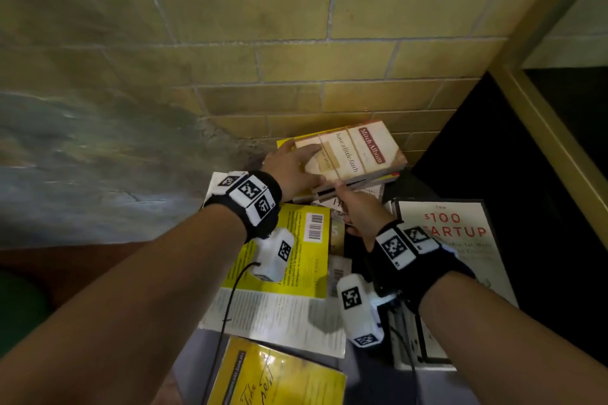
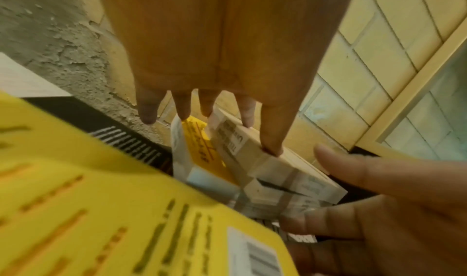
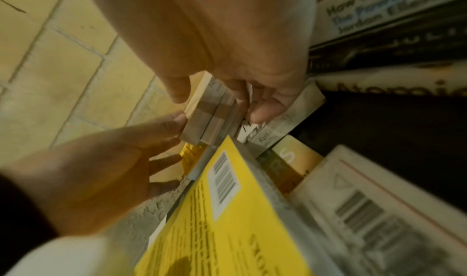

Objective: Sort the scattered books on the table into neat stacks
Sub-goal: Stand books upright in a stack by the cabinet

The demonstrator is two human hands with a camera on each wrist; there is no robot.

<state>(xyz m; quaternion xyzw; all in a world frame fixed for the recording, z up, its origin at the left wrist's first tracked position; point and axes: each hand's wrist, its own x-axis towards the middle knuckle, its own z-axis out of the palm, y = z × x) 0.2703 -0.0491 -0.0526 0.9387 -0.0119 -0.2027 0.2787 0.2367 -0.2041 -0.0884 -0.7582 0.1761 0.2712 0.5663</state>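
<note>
A tan paperback, "have a little faith" (image 1: pixel 358 151), lies tilted on top of a small stack by the brick wall, with a yellow book (image 2: pixel 197 140) under it. My left hand (image 1: pixel 299 151) is at the paperback's left end. Its fingers reach straight past the end and its thumb lies on the cover. My right hand (image 1: pixel 342 198) holds the paperback's near edge (image 3: pixel 209 110), thumb on one face and curled fingers on the other. The stack's lower books are mostly hidden.
Loose books overlap near me: a yellow back cover with a barcode (image 1: pixel 296 240), a white text-covered one (image 1: pixel 279 315), a yellow one at the front (image 1: pixel 279 375) and the white "$100 Startup" (image 1: pixel 454 230). The black table top (image 1: pixel 493 157) shows at the right, below a window frame (image 1: pixel 543 115).
</note>
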